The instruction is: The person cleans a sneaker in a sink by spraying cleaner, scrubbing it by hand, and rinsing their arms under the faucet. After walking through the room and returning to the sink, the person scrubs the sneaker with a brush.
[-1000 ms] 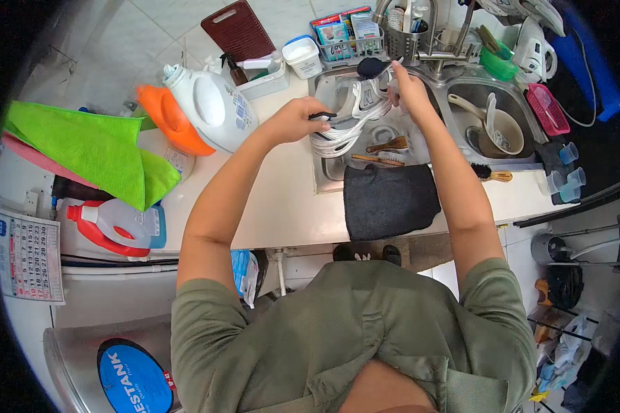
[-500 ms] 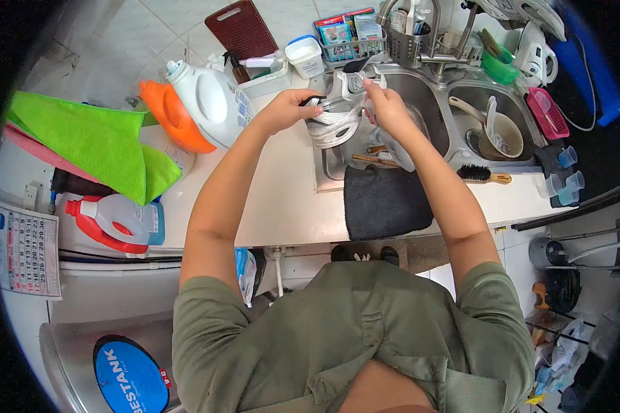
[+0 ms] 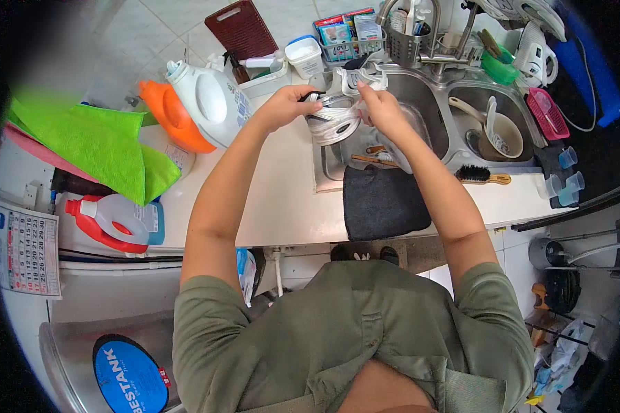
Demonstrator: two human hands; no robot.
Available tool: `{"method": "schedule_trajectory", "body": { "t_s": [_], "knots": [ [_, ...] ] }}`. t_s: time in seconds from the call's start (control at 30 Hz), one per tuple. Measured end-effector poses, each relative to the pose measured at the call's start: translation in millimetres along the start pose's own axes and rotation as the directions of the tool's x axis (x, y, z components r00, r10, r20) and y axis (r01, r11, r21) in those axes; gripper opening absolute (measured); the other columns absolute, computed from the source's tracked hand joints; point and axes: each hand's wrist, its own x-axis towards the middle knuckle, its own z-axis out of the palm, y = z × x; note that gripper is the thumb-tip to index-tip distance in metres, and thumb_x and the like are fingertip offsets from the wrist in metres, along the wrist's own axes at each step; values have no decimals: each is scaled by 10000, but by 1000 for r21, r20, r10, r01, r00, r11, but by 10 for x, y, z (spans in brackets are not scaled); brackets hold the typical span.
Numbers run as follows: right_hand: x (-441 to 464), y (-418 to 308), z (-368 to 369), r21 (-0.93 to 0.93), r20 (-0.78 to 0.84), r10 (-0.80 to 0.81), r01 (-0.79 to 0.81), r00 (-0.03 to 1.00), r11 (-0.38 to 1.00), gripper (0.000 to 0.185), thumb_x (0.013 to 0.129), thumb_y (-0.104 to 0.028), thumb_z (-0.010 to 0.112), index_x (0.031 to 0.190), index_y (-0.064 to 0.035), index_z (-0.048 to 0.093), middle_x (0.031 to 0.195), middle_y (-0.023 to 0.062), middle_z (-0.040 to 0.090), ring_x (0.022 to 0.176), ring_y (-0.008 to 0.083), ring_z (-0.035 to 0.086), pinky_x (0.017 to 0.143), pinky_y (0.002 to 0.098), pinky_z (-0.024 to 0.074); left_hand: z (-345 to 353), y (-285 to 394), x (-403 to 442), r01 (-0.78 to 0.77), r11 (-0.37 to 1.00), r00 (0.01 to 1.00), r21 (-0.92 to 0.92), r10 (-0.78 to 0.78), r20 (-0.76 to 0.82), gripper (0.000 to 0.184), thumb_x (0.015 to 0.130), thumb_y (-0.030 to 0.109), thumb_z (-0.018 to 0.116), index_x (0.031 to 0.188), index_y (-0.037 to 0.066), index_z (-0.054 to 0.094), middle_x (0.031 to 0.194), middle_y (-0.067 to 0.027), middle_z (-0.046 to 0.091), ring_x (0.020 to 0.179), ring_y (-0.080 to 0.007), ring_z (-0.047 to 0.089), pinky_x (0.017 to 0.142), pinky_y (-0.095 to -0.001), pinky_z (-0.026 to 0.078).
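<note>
A white and grey shoe [image 3: 334,127] with black parts is held over the left basin of the steel sink [image 3: 427,103]. My left hand [image 3: 289,108] is closed on its near left side, at a black edge. On the shoe's right side my right hand [image 3: 379,110] grips with thumb and fingers. Just what the right fingertips pinch is too small to tell. Below the shoe, wooden-handled brushes [image 3: 375,160] lie in the basin, partly hidden. A dark cloth [image 3: 384,206] hangs over the counter's front edge.
Left of the sink stand a white jug [image 3: 207,103] and an orange bottle [image 3: 172,117]. A black-bristled brush [image 3: 483,175] lies at the sink's front rim. The right basin holds a pot [image 3: 506,138]. A faucet [image 3: 437,58] rises behind.
The shoe has turned and shifted slightly left, and my right hand has moved left and down along it. Both hands still hold it. The black-bristled brush shows more fully.
</note>
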Motion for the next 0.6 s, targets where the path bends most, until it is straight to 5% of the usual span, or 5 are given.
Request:
{"method": "schedule_trajectory", "body": {
  "t_s": [0.23, 0.3, 0.6],
  "knots": [
    [-104, 7, 112, 55, 49, -127, 124, 991, 991, 551, 872, -494, 474, 676, 10, 579, 549, 60, 535, 472, 110, 476, 453, 262, 374, -23, -41, 84, 61, 992, 997, -109, -66, -42, 259, 818, 166, 630, 1038, 33, 595, 920, 7, 609, 831, -76, 534, 775, -240, 423],
    [-138, -6, 142, -33, 66, -99, 102, 993, 994, 665, 843, -570, 436, 599, 27, 596, 526, 111, 558, 540, 218, 561, 559, 359, 431, -35, -37, 130, 94, 990, 994, -107, -100, -51, 248, 819, 171, 630, 1028, 42, 596, 907, 9, 609, 820, -77, 536, 760, -243, 426],
    [-211, 14, 80, -54, 66, -97, 101, 993, 993, 644, 845, -534, 451, 579, 39, 578, 512, 133, 532, 536, 232, 552, 558, 361, 424, -21, -68, 171, 165, 960, 972, -226, -198, -129, 218, 840, 198, 611, 1017, 71, 597, 890, 10, 612, 803, -88, 550, 731, -253, 437]
  ]
}}
